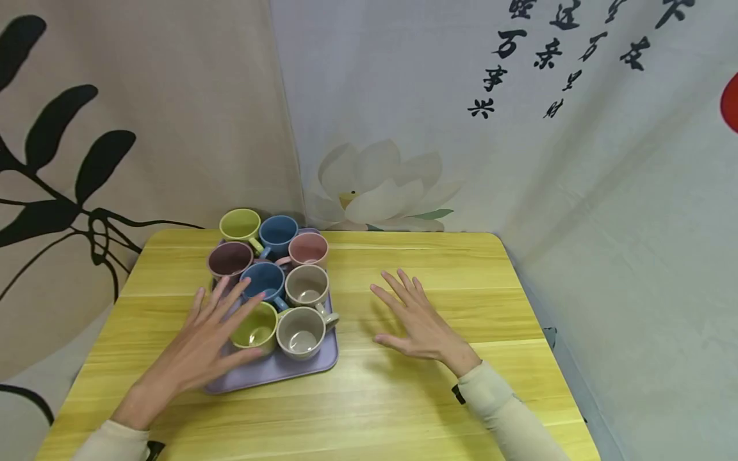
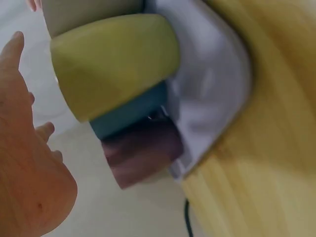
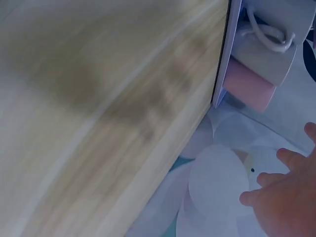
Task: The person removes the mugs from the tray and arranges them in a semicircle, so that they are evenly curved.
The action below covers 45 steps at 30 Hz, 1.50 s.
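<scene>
Left hand (image 1: pixel 198 344) nearer: front yellow-green round mug (image 1: pixel 256 328) lies to its right, at lower left.
Fingers spread, empty; right hand (image 1: pixel 416 324) likewise.

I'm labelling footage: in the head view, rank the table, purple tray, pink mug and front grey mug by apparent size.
Table
Purple tray, partly covered
Front grey mug
Pink mug
Grey sits nearer, so true mug sizes are unsure.

Bright head pic; R-wrist pic dim, prob. blurry.
</scene>
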Tool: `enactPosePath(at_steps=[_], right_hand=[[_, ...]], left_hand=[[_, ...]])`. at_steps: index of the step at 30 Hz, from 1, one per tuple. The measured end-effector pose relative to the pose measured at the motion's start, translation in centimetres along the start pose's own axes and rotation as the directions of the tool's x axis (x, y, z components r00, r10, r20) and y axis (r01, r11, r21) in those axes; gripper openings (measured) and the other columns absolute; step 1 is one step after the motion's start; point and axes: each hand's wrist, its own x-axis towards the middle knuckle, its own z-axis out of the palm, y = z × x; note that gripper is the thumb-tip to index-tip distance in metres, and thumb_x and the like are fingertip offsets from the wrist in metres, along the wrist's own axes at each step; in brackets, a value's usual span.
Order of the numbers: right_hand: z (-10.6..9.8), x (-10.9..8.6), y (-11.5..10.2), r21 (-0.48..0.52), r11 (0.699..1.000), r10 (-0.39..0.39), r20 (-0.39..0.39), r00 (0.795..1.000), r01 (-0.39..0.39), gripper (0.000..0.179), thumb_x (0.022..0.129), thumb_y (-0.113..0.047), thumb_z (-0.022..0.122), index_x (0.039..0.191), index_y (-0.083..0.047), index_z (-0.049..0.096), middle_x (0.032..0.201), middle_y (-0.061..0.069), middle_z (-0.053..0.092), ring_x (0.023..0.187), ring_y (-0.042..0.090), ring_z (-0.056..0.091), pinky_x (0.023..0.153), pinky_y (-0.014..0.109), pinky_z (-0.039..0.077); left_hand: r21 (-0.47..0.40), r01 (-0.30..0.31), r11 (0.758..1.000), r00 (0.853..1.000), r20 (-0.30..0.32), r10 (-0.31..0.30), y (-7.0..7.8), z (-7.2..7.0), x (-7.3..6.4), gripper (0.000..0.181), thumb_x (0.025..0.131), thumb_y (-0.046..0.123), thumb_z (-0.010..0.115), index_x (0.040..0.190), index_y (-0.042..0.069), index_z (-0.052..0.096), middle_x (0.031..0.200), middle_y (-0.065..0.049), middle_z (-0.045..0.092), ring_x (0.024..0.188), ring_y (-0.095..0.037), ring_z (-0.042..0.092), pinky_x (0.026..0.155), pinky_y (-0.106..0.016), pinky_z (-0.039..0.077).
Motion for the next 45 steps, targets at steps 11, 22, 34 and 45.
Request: enactPosePath(at_steps=[11, 22, 34, 45], right_hand=[[1.9, 1.7, -1.8, 0.249, 0.969, -0.009, 0.059, 0.998, -0.006, 0.098, 0.105, -0.058, 0.072, 0.183, -0.03, 0.02, 0.194, 0.0, 0.01, 0.181, 0.037, 0.005, 0.145, 0.067, 0.01], [3.8, 2.7, -2.9, 0.461, 0.885, 0.014, 0.124, 0.992, -0.07, 0.097, 0.105, -0.056, 0.075, 0.181, -0.043, 0.016, 0.193, -0.004, 0.017, 0.18, 0.031, 0.016, 0.142, 0.068, 0.022], [4.5, 3.5, -3.9, 0.519, 0.851, 0.005, 0.151, 0.989, -0.083, 0.086, 0.106, -0.045, 0.079, 0.176, -0.017, 0.038, 0.182, 0.008, 0.044, 0.168, 0.032, 0.046, 0.135, 0.057, 0.044], [5.2, 3.9, -4.4, 0.551, 0.834, -0.039, 0.097, 0.994, -0.021, 0.075, 0.107, -0.034, 0.08, 0.168, -0.005, 0.049, 0.17, 0.014, 0.059, 0.147, 0.036, 0.067, 0.124, 0.056, 0.056]], left_hand=[[-0.029, 0.134, 0.991, 0.991, -0.009, -0.134, -2.3, 0.4, -3.8, 0.11, 0.096, 0.055, 0.086, 0.182, 0.028, 0.022, 0.194, -0.008, 0.006, 0.181, -0.038, -0.009, 0.141, -0.061, -0.022], [-0.065, 0.213, 0.975, 0.977, 0.036, -0.211, -4.8, 1.7, -5.7, 0.112, 0.098, 0.053, 0.084, 0.184, 0.027, 0.016, 0.193, -0.012, 0.002, 0.179, -0.043, -0.012, 0.138, -0.063, -0.026], [-0.098, 0.267, 0.959, 0.962, 0.094, -0.258, -6.9, 3.1, -5.9, 0.111, 0.1, 0.056, 0.081, 0.184, 0.024, 0.015, 0.192, -0.019, 0.007, 0.175, -0.06, 0.0, 0.136, -0.078, -0.018], [-0.108, 0.334, 0.936, 0.931, 0.195, -0.309, -9.4, 3.7, -5.2, 0.104, 0.107, 0.059, 0.07, 0.183, 0.015, 0.016, 0.189, -0.028, 0.009, 0.17, -0.068, 0.007, 0.131, -0.089, -0.005]])
